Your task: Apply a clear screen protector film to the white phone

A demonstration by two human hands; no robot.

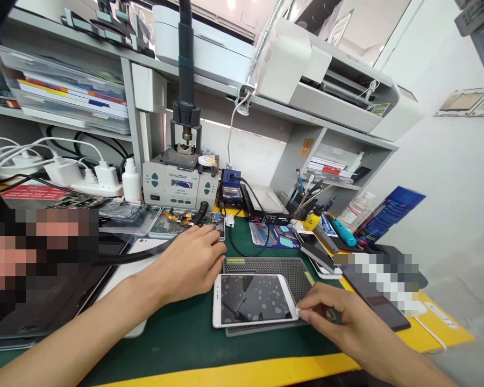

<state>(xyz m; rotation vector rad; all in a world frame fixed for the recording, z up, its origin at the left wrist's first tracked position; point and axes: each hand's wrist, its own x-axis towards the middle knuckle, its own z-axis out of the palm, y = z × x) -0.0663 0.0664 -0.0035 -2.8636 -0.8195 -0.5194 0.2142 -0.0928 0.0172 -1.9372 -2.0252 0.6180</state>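
A white-framed tablet (256, 298) with a dark, blotchy screen lies on a grey perforated mat (266, 265). At its right lower corner, my right hand (331, 309) is closed in a pinch, thumb and forefinger on something small and white that I cannot make out. My left hand (199, 258) is beyond the tablet's upper left corner, its fingers curled downward and closed; what they hold, if anything, is hidden. A black hose (139, 254) runs behind the left wrist. Just past that hand is a shallow tray of small parts (167, 223).
Behind stands a grey rework station (180, 185), with a blue soldering-iron stand (231, 185) beside it. A dark-screened device (373, 295) and tools lie to the right. At left are dark panels (60, 290), a white device (135, 325) and chargers (64, 171). Shelves rise at the back.
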